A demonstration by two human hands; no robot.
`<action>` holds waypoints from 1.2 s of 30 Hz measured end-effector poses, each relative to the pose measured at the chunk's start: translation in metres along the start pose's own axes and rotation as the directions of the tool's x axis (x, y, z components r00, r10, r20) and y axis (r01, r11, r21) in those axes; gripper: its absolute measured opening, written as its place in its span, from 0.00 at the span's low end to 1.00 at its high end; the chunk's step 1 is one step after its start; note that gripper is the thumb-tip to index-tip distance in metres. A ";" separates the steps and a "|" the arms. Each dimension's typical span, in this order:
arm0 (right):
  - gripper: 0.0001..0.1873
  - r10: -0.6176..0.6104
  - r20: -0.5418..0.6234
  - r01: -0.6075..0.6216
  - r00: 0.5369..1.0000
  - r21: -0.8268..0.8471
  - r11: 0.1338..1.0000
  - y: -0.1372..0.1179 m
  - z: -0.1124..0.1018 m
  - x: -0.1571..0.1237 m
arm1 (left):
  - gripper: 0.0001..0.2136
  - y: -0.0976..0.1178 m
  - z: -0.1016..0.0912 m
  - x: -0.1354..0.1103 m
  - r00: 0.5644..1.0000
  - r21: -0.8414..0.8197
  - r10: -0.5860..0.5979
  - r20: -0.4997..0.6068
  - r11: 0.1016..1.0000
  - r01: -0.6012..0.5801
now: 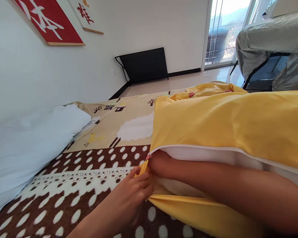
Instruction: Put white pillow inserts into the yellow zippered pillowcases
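A yellow bedding cover (201, 122) lies across the bed, its long side opening edged in a white strip. My left hand (135, 188) pinches the gathered yellow cloth at the outside corner of this opening. My right forearm reaches in from the right through the opening. Just inside that corner is my right hand (160, 162), close to the left one. Its fingers are hidden by the cloth, so I cannot see what they hold. A pale lining shows inside the cover.
A white pillow (39, 142) rests at the left on the patterned bed blanket (96, 158). More yellow cloth (211, 86) is bunched at the bed's far edge. A black folded panel (144, 64) leans against the wall. Plastic-wrapped furniture (268, 36) stands at the right, near a glass door.
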State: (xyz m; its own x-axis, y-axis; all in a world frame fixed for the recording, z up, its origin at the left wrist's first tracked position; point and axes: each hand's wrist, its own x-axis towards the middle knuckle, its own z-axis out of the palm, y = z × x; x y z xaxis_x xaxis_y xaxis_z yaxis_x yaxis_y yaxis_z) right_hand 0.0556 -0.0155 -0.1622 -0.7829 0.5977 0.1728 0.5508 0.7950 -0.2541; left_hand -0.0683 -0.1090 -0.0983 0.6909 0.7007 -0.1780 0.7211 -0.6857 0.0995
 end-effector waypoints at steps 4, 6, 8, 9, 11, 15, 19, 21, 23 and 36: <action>0.08 -0.120 0.087 0.130 0.989 -0.121 0.984 0.001 -0.016 -0.013 | 0.10 -0.004 0.000 0.001 1.000 -0.011 0.015 -0.006 1.000 -0.015; 0.12 -0.328 0.055 0.331 0.943 -0.254 0.909 0.002 -0.020 -0.022 | 0.10 -0.006 -0.001 0.002 0.999 0.003 0.039 -0.031 0.999 -0.038; 0.17 -0.501 -0.023 0.458 0.865 -0.371 0.808 0.004 -0.021 -0.029 | 0.11 -0.006 -0.003 0.002 0.997 0.024 0.056 -0.058 0.998 -0.055; 0.18 -0.555 -0.063 0.486 0.830 -0.409 0.773 0.006 -0.020 -0.032 | 0.11 -0.005 -0.004 0.002 0.996 0.035 0.060 -0.068 0.998 -0.058; 0.18 -0.632 -0.113 0.530 0.767 -0.443 0.723 0.009 -0.019 -0.037 | 0.10 -0.003 -0.005 0.000 0.996 0.050 0.056 -0.073 0.997 -0.052; 0.17 -0.637 -0.119 0.543 0.762 -0.418 0.728 0.012 -0.022 -0.043 | 0.07 0.007 -0.008 -0.006 0.999 0.049 0.013 -0.048 0.999 -0.010; 0.09 -0.473 -0.076 0.443 0.878 -0.248 0.862 0.011 -0.030 -0.047 | 0.06 0.016 -0.009 -0.007 0.993 0.005 -0.057 -0.100 0.998 0.058; 0.08 -0.396 -0.068 0.388 0.916 -0.107 0.916 0.009 -0.033 -0.048 | 0.12 0.019 -0.007 -0.004 0.991 -0.007 -0.081 -0.111 0.997 0.081; 0.08 -0.309 -0.098 0.314 0.946 0.040 0.948 0.007 -0.034 -0.048 | 0.18 0.019 -0.003 0.000 0.982 0.024 -0.105 -0.157 0.994 0.110; 0.09 -0.105 -0.186 0.172 0.977 0.394 0.903 0.003 -0.041 -0.048 | 0.13 0.017 0.004 0.016 0.946 0.231 -0.159 -0.283 0.946 0.228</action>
State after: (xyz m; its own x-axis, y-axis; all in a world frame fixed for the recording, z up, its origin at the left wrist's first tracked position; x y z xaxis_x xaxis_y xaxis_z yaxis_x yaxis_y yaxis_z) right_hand 0.1062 -0.0376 -0.1322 -0.7688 0.5196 0.3729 0.2483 0.7798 -0.5746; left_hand -0.0454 -0.1102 -0.1031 0.5534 0.8277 0.0932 0.8276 -0.5340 -0.1729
